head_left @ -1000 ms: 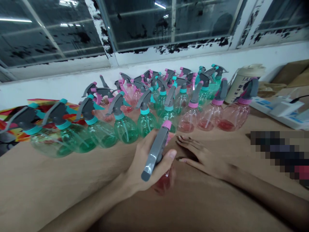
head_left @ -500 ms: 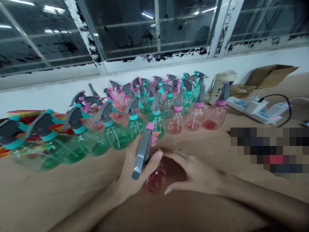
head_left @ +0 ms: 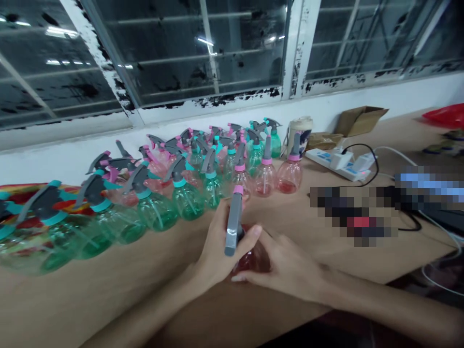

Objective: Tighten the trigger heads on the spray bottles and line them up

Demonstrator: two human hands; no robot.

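A pink spray bottle (head_left: 249, 261) with a grey trigger head and pink nozzle stands upright, or nearly so, between my hands. My left hand (head_left: 217, 244) is closed round the neck just under the head, its thumb on the near side. Curved about the bottle's body from the right is my right hand (head_left: 290, 265), thumb at the front and fingers behind. The bottle's base is partly hidden by my hands. Just beyond them is another pink spray bottle (head_left: 266, 181) in the front row, beside a green spray bottle (head_left: 188, 200).
Several green and pink spray bottles crowd the table (head_left: 174, 295) toward the window wall. Further right are a cream tumbler (head_left: 300, 135), an open cardboard box (head_left: 362, 121) and a white power strip (head_left: 337, 164) with cables. A red object (head_left: 444, 116) lies at the far right.
My right hand has closed in from the right onto the bottle's body, where a gap showed before. The camera has turned right, so the bottles and wall appear further left.
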